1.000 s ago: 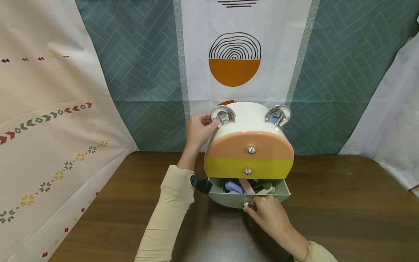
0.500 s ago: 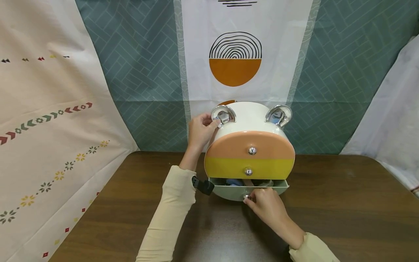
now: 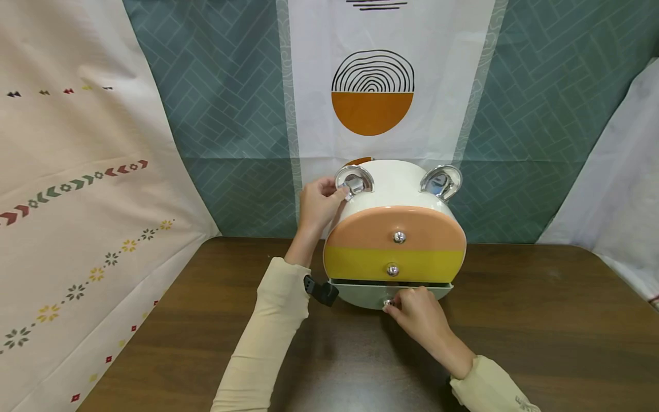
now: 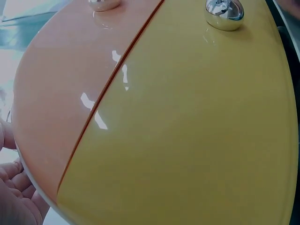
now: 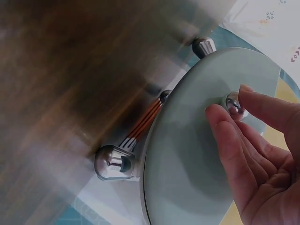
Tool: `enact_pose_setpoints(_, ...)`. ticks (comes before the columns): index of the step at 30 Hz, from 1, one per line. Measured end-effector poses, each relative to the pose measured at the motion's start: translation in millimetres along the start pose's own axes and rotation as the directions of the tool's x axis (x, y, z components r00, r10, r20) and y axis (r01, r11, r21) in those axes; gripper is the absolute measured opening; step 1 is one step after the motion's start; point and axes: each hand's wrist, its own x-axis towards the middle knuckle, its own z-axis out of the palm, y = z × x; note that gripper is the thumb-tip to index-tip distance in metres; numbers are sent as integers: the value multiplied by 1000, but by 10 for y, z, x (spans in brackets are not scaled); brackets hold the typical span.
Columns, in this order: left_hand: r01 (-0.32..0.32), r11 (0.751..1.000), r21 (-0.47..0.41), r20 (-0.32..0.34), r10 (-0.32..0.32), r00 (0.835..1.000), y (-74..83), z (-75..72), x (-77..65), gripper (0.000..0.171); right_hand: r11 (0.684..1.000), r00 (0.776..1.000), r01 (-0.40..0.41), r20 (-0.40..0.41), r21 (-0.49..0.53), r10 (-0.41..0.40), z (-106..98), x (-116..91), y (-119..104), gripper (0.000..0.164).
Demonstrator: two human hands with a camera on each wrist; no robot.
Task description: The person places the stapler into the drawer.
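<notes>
A small rounded drawer cabinet (image 3: 395, 178) stands on the table, with an orange top drawer (image 3: 360, 232), a yellow middle drawer (image 3: 355, 263) and a pale green bottom drawer (image 3: 355, 294). Two silver ears stick up from its white top. My left hand (image 3: 316, 203) holds the left silver ear (image 3: 358, 182) between thumb and fingers; in the left wrist view only part of that hand shows, beside the cabinet's edge. With thumb and fingertips, my right hand (image 3: 419, 317) pinches the silver knob (image 5: 233, 104) of the green drawer, which stands slightly out, a dark gap above its front.
The brown wooden table (image 3: 180, 320) spreads around the cabinet. Patterned cloths hang behind and at both sides, a green one (image 3: 226, 114) at the back. Silver feet (image 5: 115, 162) support the cabinet. A black device (image 3: 321, 291) sits on my left wrist.
My right hand has pushed the green drawer inward by its knob; the blue, pink and other items inside it have gone out of sight. My left hand stays at the ear.
</notes>
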Motion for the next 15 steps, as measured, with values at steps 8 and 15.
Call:
enact_pose_setpoints(8, 38, 999, -14, 8, -38, 999, 4, -6, 10, 20, 1000, 1000, 13, 5, 1, -13, 9, 36, 15, 32)
enact_pose_setpoints(15, 42, 999, -18, 7, -42, 999, 17, 0, 5, 21, 1000, 1000, 21, -4, 0, -21, 20, 59, 35, 37)
